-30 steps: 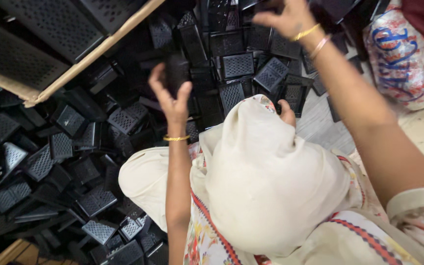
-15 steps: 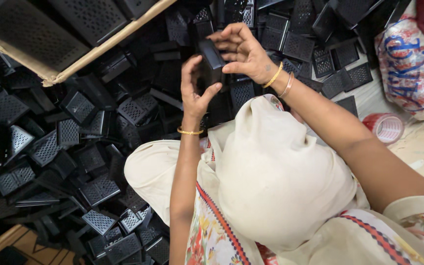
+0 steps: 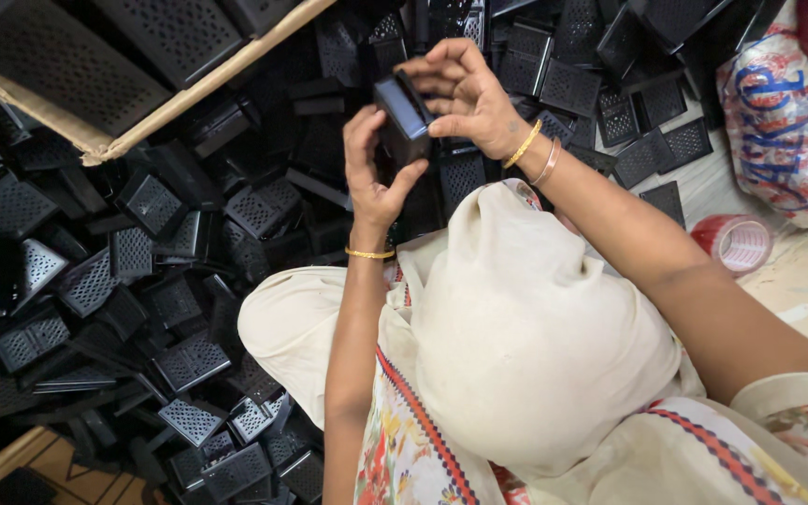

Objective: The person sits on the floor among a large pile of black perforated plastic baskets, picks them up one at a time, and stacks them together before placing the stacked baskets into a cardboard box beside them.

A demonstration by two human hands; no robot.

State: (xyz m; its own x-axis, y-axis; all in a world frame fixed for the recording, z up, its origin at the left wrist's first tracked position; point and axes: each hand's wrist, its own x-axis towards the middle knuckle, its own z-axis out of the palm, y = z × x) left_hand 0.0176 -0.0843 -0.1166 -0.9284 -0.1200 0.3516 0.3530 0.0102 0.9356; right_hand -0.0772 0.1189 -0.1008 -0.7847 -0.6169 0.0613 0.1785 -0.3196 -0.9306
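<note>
Heaped black perforated plastic parts [image 3: 156,281] cover the floor, more of them lying in the cardboard box [image 3: 105,140] at upper left. Beside the heap stand a printed sack [image 3: 787,131] and a red tape roll [image 3: 739,241]. Since a moment ago, both hands have drawn together: left hand [image 3: 371,178] and right hand [image 3: 465,93] now clasp one black part [image 3: 402,117] above the heap.

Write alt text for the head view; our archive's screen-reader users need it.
Two bare hands, left hand and right hand, both wearing gold bangles, hold one small black plastic part between them above a large heap of black perforated parts. A cream cloth covers the lap, with a roll of red tape on the floor at right.
</note>
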